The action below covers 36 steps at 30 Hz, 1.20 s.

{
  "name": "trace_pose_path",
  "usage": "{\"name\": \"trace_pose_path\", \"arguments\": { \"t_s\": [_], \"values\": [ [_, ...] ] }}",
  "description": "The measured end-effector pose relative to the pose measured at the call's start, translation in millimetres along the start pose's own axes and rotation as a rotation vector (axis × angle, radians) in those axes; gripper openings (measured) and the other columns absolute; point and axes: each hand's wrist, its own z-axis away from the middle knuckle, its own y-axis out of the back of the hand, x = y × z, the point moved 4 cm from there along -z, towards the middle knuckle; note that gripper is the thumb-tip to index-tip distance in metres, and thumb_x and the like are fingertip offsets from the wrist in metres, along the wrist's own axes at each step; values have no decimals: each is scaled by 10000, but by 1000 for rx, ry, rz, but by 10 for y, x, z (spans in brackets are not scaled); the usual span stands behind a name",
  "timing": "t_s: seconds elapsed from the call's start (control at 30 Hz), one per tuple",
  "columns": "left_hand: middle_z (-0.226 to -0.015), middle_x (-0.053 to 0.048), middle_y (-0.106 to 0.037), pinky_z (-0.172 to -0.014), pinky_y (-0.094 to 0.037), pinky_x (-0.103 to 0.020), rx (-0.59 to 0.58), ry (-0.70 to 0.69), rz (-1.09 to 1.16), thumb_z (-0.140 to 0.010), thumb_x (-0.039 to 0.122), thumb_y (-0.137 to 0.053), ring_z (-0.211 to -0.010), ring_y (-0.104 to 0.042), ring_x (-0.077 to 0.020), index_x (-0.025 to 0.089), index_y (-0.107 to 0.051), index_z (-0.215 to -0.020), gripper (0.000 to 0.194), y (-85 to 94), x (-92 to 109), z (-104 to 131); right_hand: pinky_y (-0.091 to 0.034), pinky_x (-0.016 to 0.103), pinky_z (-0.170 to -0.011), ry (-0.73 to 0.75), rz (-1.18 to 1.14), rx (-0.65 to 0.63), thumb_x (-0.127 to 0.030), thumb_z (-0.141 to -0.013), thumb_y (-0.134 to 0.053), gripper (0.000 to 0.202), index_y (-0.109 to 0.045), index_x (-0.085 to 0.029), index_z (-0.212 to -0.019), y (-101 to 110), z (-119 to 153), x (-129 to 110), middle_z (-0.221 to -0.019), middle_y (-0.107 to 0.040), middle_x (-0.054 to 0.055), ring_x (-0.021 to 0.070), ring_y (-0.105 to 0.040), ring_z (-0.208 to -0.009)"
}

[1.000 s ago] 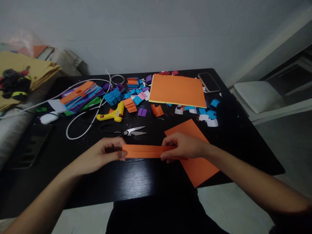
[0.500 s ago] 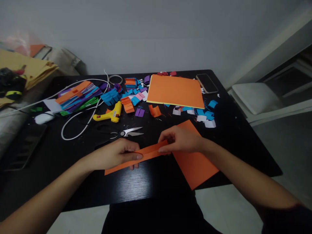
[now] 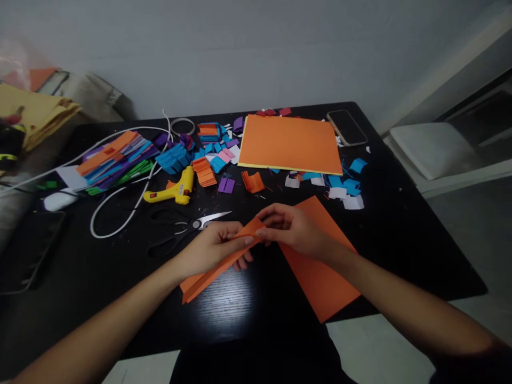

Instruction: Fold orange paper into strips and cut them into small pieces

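Note:
A folded strip of orange paper [image 3: 212, 273] slants up to the right over the black table. My left hand [image 3: 218, 246] grips it around the middle, thumb on top and fingers beneath. At its upper right end, my right hand [image 3: 286, 229] pinches the paper between thumb and fingers. Under my right hand and forearm lies an orange sheet [image 3: 320, 277]. Scissors [image 3: 196, 224] rest with their blades parted just beyond my left hand. A yellow glue gun [image 3: 176, 191] lies farther back.
Orange sheets [image 3: 292, 144] are stacked at the back, with small paper pieces [image 3: 352, 186] around them. Folded colored strips [image 3: 120, 157], a white cable [image 3: 94, 216] and a white mouse [image 3: 60, 199] lie left. One phone [image 3: 347, 127] is back right.
The orange strip has tilted more steeply, its folds spreading at the lower left end. Both hands have come closer together, the left moving right. The view has shifted slightly.

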Motion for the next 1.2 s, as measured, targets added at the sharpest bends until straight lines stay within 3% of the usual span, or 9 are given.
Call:
{"name": "trace_pose_path", "arguments": {
  "t_s": [0.23,0.57,0.83,1.2],
  "values": [
    [-870,-85,-772,-611,-664,-276,-93,82,129,-957,456,-749,-718,-771,-179,124,-689,-1030,345,-71,32,68,-616,268,-682,73,-72,8,-327,-784,-927,347,-704,-184,-1008,-27,32,74,-833,-799,11,129,-743,-679],
    [-790,-40,-753,-521,-637,-228,68,33,43,-942,428,-767,-624,-733,-150,151,-706,-927,284,-48,9,111,-600,266,-662,163,-47,53,-378,-772,-934,329,-716,-181,-920,-56,81,12,-770,-769,-7,128,-717,-657],
    [-783,-54,-762,-646,-668,-273,42,-25,7,-945,385,-768,-673,-750,-161,135,-731,-915,254,-61,18,80,-584,267,-683,198,48,25,-394,-803,-911,295,-729,-183,-899,-108,124,53,-788,-763,-3,135,-721,-696],
    [-740,-27,-754,-519,-627,-220,92,-39,5,-951,367,-765,-573,-719,-134,144,-714,-859,246,-52,20,97,-575,242,-652,245,101,28,-269,-921,-779,129,-703,-180,-973,-142,195,-1,-792,-743,-2,122,-715,-692]
  ]
}}
